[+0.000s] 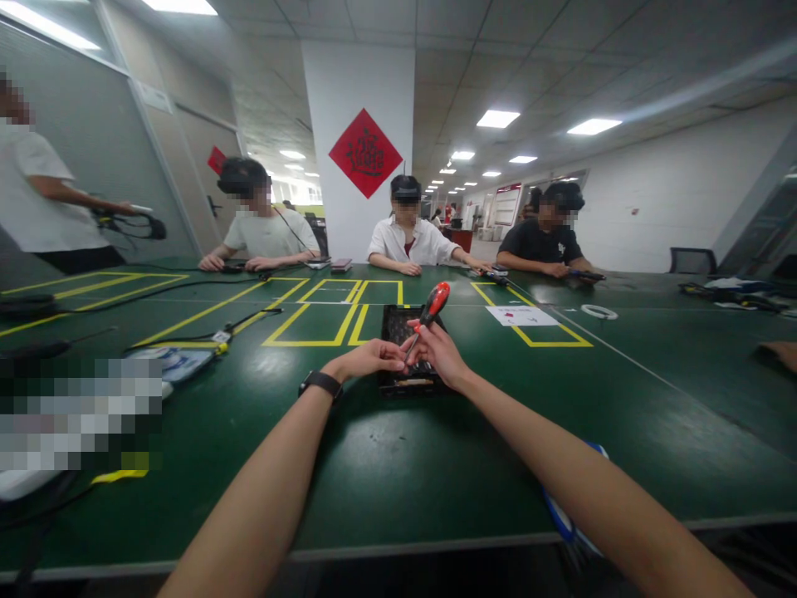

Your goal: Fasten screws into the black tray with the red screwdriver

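Note:
A screwdriver [434, 304] with a red and black handle is held in my right hand [439, 353], its handle pointing up and away to the right. The shaft slants down toward the fingertips of my left hand [374, 357], which are pinched together close to its tip. Whether those fingers hold the tip or some small part, I cannot make out. A dark watch sits on my left wrist. Below both hands lies a black open tray [393, 324] on the green table, with dark contents partly hidden by my hands.
Yellow tape outlines mark the green table [374, 465]. A white paper sheet [521, 316] and a white ring [598, 312] lie to the right. Cables and a bagged item [171, 363] are at the left. Three people sit across the table; another person stands at far left.

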A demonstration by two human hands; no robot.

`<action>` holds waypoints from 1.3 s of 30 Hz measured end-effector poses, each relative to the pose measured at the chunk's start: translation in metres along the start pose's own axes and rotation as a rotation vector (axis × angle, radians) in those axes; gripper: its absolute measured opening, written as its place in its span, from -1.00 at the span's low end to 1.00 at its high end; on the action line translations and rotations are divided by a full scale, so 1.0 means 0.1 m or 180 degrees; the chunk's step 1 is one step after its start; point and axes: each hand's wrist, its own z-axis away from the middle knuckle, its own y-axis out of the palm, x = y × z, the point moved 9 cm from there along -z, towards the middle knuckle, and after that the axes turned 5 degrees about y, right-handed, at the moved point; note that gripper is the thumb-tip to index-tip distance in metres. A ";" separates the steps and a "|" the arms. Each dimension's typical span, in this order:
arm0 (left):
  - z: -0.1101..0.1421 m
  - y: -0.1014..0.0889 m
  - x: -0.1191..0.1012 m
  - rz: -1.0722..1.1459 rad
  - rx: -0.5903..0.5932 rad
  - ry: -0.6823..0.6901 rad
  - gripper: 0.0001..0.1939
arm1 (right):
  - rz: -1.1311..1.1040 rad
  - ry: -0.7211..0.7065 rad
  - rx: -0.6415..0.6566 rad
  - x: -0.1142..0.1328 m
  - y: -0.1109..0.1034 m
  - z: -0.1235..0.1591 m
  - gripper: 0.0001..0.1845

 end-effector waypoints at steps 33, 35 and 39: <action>0.00 -0.05 0.02 0.0131 -0.0304 0.0046 -0.70 | -0.0044 -0.0082 -0.0061 -0.06 -0.06 -0.04 -0.61; 0.00 -0.06 0.03 0.0041 -0.0348 0.0007 -0.73 | -0.0045 -0.0096 -0.0065 -0.06 -0.07 -0.04 -0.60; 0.00 -0.06 0.05 -0.0072 -0.0287 -0.0039 -0.74 | -0.0007 -0.0052 -0.0039 -0.07 -0.05 -0.03 -0.59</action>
